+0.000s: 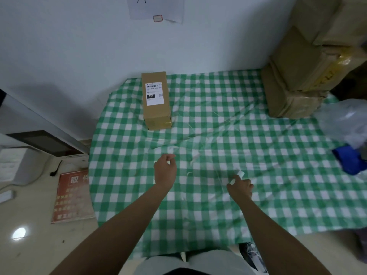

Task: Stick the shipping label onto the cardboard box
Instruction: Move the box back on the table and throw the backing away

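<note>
A small cardboard box (156, 114) stands on the green-checked tablecloth (258, 155) near the far left corner. A white shipping label (155, 93) with a barcode lies flat on the box's top face. My left hand (165, 169) hovers over the cloth well in front of the box, fingers curled, with nothing clearly in it. My right hand (240, 188) is lower and to the right, pinching a small white scrap of paper (238, 176) between its fingertips.
Large taped cardboard boxes (297, 80) are stacked at the back right. A crumpled plastic bag (345, 124) and a blue object (349, 159) lie at the right edge. Left of the table are a dark screen (45, 142) and a red sign (72, 197) on the floor.
</note>
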Available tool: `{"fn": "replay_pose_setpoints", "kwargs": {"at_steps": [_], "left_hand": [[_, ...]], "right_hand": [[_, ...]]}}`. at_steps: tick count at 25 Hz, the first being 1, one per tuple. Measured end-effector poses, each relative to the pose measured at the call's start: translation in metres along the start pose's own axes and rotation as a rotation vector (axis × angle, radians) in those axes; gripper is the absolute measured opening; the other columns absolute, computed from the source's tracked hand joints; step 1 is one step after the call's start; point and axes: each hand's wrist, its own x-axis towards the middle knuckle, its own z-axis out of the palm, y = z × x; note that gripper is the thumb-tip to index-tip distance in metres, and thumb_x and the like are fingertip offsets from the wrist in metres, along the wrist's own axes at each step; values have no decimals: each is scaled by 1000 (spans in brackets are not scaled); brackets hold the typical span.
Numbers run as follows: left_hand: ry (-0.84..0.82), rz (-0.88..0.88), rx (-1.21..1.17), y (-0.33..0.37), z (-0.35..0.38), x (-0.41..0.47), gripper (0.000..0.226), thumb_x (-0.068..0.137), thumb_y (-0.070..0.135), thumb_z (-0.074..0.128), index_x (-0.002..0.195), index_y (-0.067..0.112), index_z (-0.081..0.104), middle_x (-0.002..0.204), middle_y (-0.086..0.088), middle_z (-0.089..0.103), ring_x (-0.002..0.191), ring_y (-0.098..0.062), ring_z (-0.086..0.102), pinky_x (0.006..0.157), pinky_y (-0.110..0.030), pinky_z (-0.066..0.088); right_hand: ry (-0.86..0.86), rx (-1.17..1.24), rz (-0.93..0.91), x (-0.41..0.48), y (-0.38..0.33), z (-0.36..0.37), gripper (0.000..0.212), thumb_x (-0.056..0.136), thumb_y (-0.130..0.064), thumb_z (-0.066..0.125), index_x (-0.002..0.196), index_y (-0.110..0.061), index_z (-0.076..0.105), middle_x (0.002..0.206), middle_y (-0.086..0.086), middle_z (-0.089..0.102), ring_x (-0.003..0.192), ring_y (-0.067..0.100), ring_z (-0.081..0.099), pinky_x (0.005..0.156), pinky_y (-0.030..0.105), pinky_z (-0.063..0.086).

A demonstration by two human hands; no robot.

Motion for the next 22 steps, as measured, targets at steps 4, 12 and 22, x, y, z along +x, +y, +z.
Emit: {"fn": "replay_pose_setpoints", "kwargs": {"at_steps": [4,12,22], "left_hand": [[15,9,-40,-4,6,-10,23,100,18,46,106,11,67,115,-1,67,110,-18,59,87,-22,40],[-1,-78,-159,-13,3,-24,21,96,18,50,103,11,69,107,3,67,90,-7,59,70,-16,40],[-191,-104,-105,-28,6,-55,21,96,21,48,106,16,66,105,4,68,82,-5,57,61,-16,38]], "right_hand": [[-14,-13,-115,5,1,3,33,92,-19,51,119,-7,65,121,24,58,117,36,48,98,37,41],[69,236,-73,-11,12,0,25,88,-4,57,110,-1,68,117,20,62,97,31,64,73,25,46],[164,366,28,-71,72,29,27,89,2,53,114,-1,62,126,18,52,66,17,53,55,23,42]]}}
